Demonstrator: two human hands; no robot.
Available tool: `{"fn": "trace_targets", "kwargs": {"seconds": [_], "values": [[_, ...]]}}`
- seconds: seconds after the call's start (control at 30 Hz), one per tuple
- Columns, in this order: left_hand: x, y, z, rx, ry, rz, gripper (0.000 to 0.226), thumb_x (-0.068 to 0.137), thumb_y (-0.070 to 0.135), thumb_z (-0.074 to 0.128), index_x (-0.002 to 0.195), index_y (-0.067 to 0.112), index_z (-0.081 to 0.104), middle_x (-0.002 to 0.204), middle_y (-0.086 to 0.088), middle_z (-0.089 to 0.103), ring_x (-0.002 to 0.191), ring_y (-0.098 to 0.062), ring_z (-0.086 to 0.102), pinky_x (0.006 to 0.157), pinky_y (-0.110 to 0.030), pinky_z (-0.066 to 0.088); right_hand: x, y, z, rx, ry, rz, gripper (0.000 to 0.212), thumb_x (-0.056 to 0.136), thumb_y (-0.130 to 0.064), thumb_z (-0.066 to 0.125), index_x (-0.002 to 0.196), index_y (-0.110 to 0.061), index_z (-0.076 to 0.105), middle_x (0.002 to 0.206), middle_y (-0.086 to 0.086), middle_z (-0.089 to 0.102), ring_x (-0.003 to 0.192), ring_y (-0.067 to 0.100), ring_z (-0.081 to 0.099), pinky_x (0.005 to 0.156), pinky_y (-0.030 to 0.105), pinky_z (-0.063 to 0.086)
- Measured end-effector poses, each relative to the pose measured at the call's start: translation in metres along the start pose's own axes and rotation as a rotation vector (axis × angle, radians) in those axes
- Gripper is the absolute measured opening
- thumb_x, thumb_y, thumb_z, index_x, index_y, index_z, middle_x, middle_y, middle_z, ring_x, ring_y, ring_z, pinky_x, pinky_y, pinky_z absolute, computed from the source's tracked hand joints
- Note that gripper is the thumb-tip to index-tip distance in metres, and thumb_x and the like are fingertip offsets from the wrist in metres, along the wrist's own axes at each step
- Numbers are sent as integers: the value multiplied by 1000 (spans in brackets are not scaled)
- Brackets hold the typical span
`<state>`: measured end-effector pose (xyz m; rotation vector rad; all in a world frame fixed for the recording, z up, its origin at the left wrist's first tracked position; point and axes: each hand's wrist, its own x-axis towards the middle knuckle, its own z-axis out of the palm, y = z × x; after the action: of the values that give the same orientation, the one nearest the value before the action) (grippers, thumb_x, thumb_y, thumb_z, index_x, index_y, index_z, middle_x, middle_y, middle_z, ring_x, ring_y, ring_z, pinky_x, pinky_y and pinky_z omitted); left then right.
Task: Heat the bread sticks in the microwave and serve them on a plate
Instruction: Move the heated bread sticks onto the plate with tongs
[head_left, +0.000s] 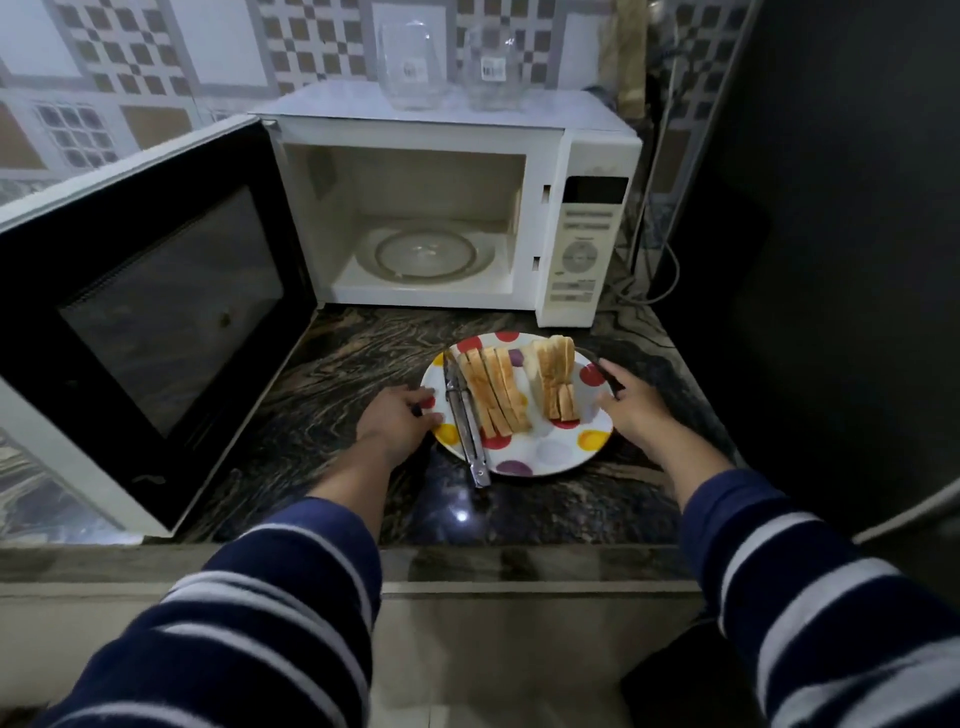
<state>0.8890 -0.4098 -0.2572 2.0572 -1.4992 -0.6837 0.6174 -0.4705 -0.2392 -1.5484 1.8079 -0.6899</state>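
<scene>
A white plate (556, 452) with coloured dots sits on the dark marble counter in front of the microwave (587, 156). Two groups of bread sticks (493, 389) lie on it, one flat on the left, one stacked at right (557, 374). Metal tongs (464, 421) rest on the plate's left part, handle end over the near rim. My left hand (397, 418) grips the plate's left rim. My right hand (631, 402) holds the right rim. The microwave's door (156, 312) stands wide open to the left; the glass turntable (426, 254) inside bears nothing.
Two clear glass containers (415, 62) stand on top of the microwave. A dark wall or appliance (831, 260) closes off the right side. A power cord (660, 280) hangs behind the microwave at right. The counter's front edge (519, 566) runs below the plate.
</scene>
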Motion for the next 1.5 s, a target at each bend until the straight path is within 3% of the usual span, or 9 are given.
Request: {"fn": "trace_targets", "kwargs": {"seconds": [0.23,0.43,0.63,0.73,0.93,1.17,1.27,1.4,1.5], "values": [[2,11,15,-292,64,-194,61,73,9,80,129,9,59,134,-6,57,120,-21,55,104,-22,36,30,9,-7,223,-264,94,65,84,6,65,141,-18,45,127,13,59,91,20,59,42,20,47],[-13,20,10,-620,97,-300,64,71,-17,68,131,3,56,119,-9,58,113,-25,56,102,-28,43,40,15,-13,394,-428,200,61,83,10,63,135,-20,52,114,8,65,82,17,65,49,27,53],[-40,4,-1,-673,92,-340,71,68,-12,74,133,9,54,123,-2,57,110,-22,57,100,-28,44,19,9,-8,415,-481,169,57,83,9,63,132,-19,56,103,5,66,82,17,65,46,26,55],[-56,-8,-9,-657,48,-360,70,68,-9,77,132,11,56,130,-6,56,118,-32,56,106,-45,42,1,3,-7,407,-490,131,59,83,9,64,134,-19,54,98,3,65,83,18,65,54,28,57],[-97,-33,-33,-625,6,-302,72,69,-7,78,135,12,53,135,-6,52,123,-23,51,108,-34,40,-58,-6,1,445,-492,127,62,81,10,65,134,-20,54,101,6,65,86,21,66,55,30,58],[-177,-75,-50,-795,-52,-280,74,75,-20,63,141,6,43,123,-9,51,106,-33,62,85,-37,56,-165,7,25,462,-413,118,61,80,9,67,132,-21,55,109,6,65,89,20,66,58,27,59],[-218,-97,-63,-805,-68,-288,72,77,-22,59,141,8,44,140,-14,43,105,-31,62,77,-33,56,-211,7,35,456,-421,134,61,79,9,67,131,-21,56,108,4,64,87,20,66,54,28,58],[-265,-123,-84,-787,-68,-308,70,80,-25,53,141,7,44,145,-16,40,77,-16,61,84,-34,52,-264,4,53,414,-430,101,63,78,8,70,132,-20,56,125,8,57,99,24,64,80,36,58],[-297,-140,-102,-775,-49,-333,69,81,-25,52,141,6,43,144,-16,41,84,-19,60,86,-35,50,-295,-6,66,392,-458,94,64,78,6,71,133,-21,55,121,7,58,96,25,65,70,30,59]]}}
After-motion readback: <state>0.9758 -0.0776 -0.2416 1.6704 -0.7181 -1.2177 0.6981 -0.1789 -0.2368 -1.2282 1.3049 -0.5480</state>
